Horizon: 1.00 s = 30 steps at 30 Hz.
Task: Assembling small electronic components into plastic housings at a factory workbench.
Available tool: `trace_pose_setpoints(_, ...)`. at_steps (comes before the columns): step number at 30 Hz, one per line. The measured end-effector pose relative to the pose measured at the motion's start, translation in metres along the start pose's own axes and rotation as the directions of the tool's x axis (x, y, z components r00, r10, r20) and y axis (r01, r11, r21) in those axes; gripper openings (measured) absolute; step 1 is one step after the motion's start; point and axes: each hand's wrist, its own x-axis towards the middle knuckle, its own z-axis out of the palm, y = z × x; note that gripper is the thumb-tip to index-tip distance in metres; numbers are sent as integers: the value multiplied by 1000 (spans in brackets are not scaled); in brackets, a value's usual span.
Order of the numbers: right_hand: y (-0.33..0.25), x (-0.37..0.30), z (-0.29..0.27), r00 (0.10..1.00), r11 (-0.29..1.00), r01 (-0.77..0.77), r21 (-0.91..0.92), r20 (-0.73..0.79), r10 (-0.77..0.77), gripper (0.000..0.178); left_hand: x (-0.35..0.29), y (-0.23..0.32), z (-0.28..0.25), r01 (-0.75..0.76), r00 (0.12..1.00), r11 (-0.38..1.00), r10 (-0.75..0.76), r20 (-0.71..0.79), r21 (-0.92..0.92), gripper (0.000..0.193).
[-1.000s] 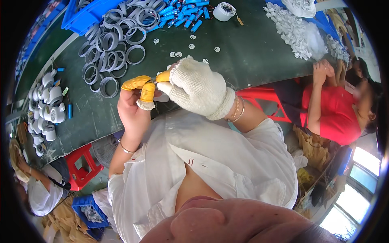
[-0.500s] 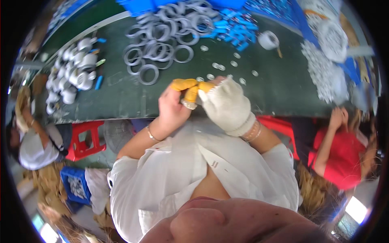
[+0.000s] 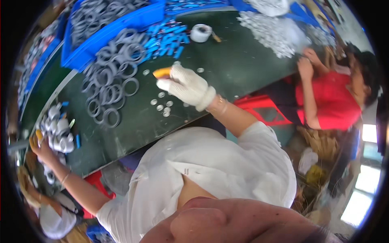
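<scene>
My left hand (image 3: 43,150), with yellow finger covers on its fingertips, reaches to the far left. Its fingers are apart at the outer side of a pile of white cylindrical parts (image 3: 60,127), and I see nothing held in them. My right hand (image 3: 186,86) wears a white knitted glove and a yellow cover on the forefinger. It hovers over the table with forefinger and thumb pointing left, a little apart, with nothing visible between them. Small clear discs (image 3: 160,107) lie scattered on the green table (image 3: 137,129) just below and around it.
Grey rings (image 3: 111,118) spread across the table beside a blue bin (image 3: 117,28) of more rings. Blue small parts (image 3: 166,38) and a white roll (image 3: 200,33) lie farther back. White pieces (image 3: 267,30) are heaped at right, near a person in red (image 3: 330,99). Another person (image 3: 58,216) sits at left.
My hands, together at the middle before, have parted. The left has swung far left to the white parts; the right stays over the discs. The whole view has turned and shifted.
</scene>
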Motion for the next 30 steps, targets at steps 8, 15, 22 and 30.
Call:
trace_pose_setpoints(8, 69, 81, -131, 979, 512, -52, -858, -145, -144, 36, -150, 86, 148, -26, 887, 965, 142, 438, -260, 57)
trace_pose_setpoints(15, 19, 39, -81, 937, 796, -124, -592, -335, -102, 57, -281, 175, 189, 197, 715, 832, 240, 656, -519, 58)
trace_pose_setpoints(22, -27, -7, 45, 860, 831, 510, -224, 104, -500, 43, -311, 178, 217, 271, 926, 597, 51, 373, -755, 78)
trace_pose_setpoints(30, 15, 57, 63, 873, 448, 488, -749, 420, -249, 15, -269, 124, 161, 749, 662, 35, -95, 744, -662, 52)
